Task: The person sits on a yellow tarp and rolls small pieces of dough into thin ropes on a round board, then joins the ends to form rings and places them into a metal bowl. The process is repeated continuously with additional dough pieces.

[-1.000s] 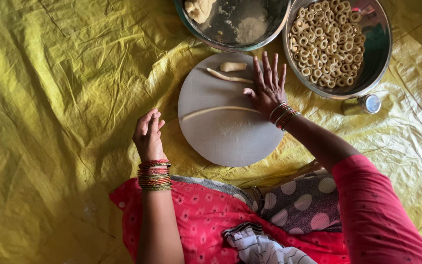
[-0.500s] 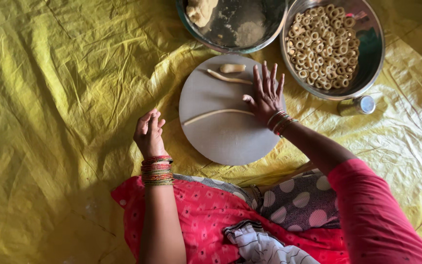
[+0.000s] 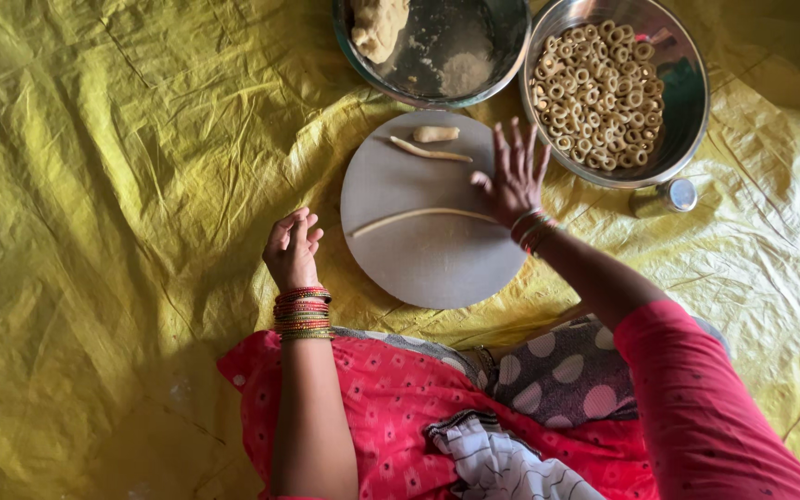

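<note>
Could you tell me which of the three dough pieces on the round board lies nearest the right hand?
The long thin dough rope across the board's middle, its end reaching the right hand; the other two lie farther up.

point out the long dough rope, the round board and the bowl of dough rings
long dough rope (image 3: 418,218), head view, middle of the strand
round board (image 3: 428,268), head view, bare lower part
bowl of dough rings (image 3: 687,102), head view, bare inner wall
</note>
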